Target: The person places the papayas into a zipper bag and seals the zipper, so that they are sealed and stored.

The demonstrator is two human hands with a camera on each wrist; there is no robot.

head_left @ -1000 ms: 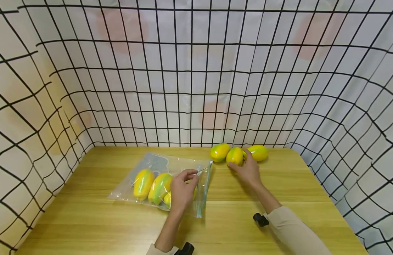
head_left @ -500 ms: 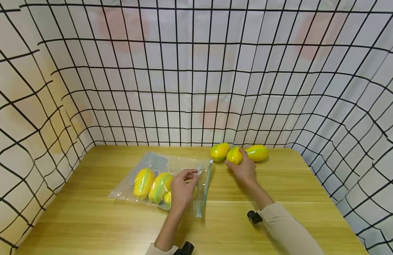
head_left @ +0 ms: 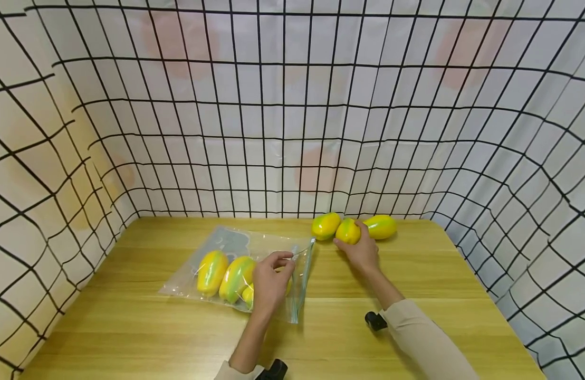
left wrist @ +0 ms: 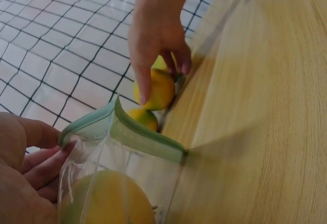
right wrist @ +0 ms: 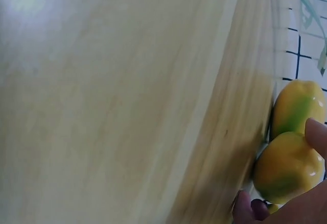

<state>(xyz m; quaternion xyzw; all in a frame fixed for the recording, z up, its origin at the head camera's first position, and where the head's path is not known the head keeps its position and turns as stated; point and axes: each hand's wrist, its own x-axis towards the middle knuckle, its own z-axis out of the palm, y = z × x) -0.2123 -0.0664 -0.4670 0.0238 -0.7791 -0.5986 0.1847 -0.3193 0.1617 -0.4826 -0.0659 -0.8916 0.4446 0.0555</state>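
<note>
My left hand (head_left: 270, 282) pinches the rim of a clear zip bag (head_left: 261, 244) lying on the table. In the left wrist view, the bag's green zip edge (left wrist: 145, 137) gapes apart. Inside are several yellow-green papayas (head_left: 212, 273), one partly behind the hand. Farther back, my right hand (head_left: 363, 253) grips the middle papaya (head_left: 347, 232) of a row, thumb and fingers on opposite sides. One papaya (head_left: 326, 226) sits just left of it, and another (head_left: 381, 227) is on the right, partly hidden by the hand. In the right wrist view, the gripped papaya (right wrist: 287, 168) appears beside its neighbour.
The wooden table (head_left: 169, 338) ends at a white backdrop with a black grid (head_left: 292, 121), which also rises along both sides. The papaya row stands close to the table's back edge. A black wrist device (head_left: 375, 321) is by the right cuff.
My right hand has shifted slightly left and closed in around the middle papaya. My left hand and the bag have hardly moved.
</note>
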